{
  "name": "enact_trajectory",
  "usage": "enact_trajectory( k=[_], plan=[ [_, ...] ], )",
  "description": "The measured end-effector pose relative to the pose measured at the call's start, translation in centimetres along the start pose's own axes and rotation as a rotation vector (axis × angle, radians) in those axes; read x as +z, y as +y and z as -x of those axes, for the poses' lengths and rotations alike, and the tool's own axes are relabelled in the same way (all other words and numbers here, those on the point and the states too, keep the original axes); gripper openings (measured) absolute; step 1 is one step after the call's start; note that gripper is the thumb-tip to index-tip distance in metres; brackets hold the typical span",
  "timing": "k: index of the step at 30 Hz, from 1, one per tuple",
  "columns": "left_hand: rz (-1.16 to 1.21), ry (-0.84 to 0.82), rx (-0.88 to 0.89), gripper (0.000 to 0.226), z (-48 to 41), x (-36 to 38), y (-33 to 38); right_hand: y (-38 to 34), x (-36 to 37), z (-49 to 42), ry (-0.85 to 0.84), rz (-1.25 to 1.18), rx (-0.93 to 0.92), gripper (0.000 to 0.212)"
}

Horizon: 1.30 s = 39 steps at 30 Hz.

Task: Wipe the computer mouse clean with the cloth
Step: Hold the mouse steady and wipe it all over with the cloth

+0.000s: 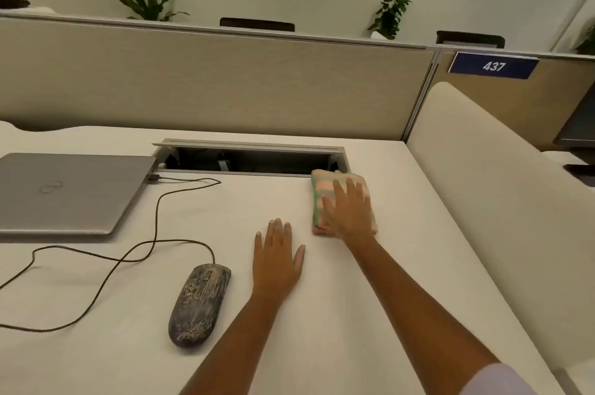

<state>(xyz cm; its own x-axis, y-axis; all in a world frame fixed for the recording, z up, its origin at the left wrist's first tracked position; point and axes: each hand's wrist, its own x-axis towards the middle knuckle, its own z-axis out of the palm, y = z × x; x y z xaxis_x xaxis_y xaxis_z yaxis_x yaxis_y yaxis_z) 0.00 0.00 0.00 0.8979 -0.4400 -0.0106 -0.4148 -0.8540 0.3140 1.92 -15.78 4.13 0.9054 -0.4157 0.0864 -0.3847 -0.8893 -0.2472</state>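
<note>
Computer mouse (199,304) lies grimy on your bench (386,298), lower centre-left: likely light, rigid, corded, so steady its sides. Your left hand (277,256) rests flat, empty, near it; your right hand (349,214) spreads on the soft folded cloth (325,188), thumb perhaps tucking under.

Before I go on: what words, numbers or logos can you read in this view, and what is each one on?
"437": white digits on the blue sign, fixed to the partition at the right.
Laptop: a round emblem on the closed lid, too blurred to read.
Mouse and cloth: no text visible.
</note>
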Motion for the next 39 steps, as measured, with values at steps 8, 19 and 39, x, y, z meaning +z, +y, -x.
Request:
enact_trajectory(
  k=[8, 19, 39],
  plan=[
    [-0.026, 0.137, 0.021, 0.054, -0.4, 1.0, -0.3, -0.4, 0.7, -3.5, -0.086, 0.05, 0.076, 0.065],
    [-0.149, 0.222, 0.03, 0.05, -0.5, 1.2, -0.5, -0.2, 2.2, -3.9, -0.097, -0.034, 0.144, 0.059],
    [-0.288, 0.157, 0.106, 0.076, 1.1, -4.6, -5.2, -1.9, -0.3, 9.0, -0.029, -0.234, -0.129, 0.045]
  ],
)
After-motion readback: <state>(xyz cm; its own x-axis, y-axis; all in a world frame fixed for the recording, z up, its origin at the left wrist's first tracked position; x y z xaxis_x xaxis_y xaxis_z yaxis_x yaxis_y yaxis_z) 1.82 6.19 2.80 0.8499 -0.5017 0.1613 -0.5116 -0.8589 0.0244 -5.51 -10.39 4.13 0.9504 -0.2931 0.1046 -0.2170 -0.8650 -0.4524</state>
